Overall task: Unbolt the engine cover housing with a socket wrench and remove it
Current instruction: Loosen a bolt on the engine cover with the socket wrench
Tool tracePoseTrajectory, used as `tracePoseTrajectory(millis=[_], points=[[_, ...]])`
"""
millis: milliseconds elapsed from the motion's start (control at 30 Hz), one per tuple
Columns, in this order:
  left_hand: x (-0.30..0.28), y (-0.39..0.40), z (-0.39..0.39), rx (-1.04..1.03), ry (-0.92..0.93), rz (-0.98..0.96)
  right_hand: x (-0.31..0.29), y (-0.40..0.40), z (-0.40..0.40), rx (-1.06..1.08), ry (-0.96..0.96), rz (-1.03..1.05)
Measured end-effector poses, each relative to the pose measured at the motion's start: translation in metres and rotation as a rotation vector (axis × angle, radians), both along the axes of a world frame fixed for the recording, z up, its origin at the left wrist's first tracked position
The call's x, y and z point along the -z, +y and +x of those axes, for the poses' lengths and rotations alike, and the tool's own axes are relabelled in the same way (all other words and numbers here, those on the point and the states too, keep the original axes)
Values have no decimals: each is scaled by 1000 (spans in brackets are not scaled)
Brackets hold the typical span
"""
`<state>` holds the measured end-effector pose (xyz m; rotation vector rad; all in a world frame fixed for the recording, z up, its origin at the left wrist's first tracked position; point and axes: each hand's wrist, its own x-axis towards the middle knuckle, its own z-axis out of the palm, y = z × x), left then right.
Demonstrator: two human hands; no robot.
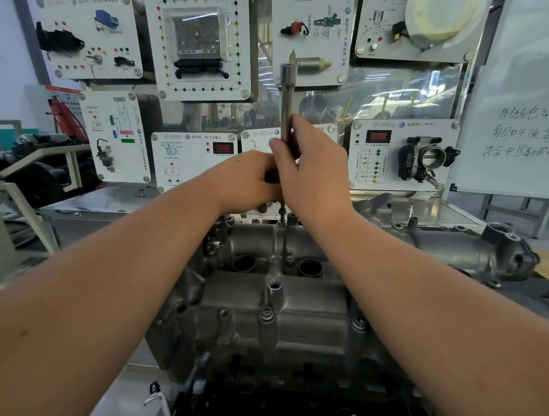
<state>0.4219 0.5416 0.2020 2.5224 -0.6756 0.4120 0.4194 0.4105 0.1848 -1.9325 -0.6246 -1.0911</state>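
Grey cast aluminium fills the lower middle of the view: the engine cover housing (273, 304) sits on a steel-topped workbench (111, 202), its flanged edge dotted with bolt heads and a raised boss standing near its centre. Behind that boss, 2 round wells open side by side in the housing. Just past the wells, at the far edge of the housing, a bolt (281, 212) stands partly raised out of the metal.

Directly above that bolt both hands meet around an upright socket wrench (288, 99), a long chrome shaft with a socket end at the top. The left hand (249, 182) is curled round the lower part of the tool, fingers wrapped and hiding what lies beneath them. The right hand (312, 165) pinches the shaft higher up between thumb and fingers.

Beyond the housing, a display wall (198, 43) rises behind the bench, hung with white training panels that carry car parts, wiring diagrams and coloured sockets; 1 panel to the right of the wrench holds a throttle body (427, 160). Further right of the housing leans a whiteboard (518, 129) with handwritten characters. Left of the housing, past the bench, stand dark machinery and a red frame, too blurred to name.
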Motion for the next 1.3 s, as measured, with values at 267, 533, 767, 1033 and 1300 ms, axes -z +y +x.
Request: tracePoseTrajectory(millis=[267, 533, 767, 1033, 1300], points=[[0, 2, 1, -25, 6, -13, 1, 1, -4, -38, 78, -4], [0, 0, -1, -12, 18, -20, 0, 1, 0, -1, 18, 3], [0, 3, 2, -15, -6, -30, 1, 1, -5, -45, 77, 8], [0, 1, 2, -15, 6, -49, -1, 1, -1, 3, 49, -12], [0, 1, 5, -55, -23, 11, 1, 2, -2, -48, 55, 27]])
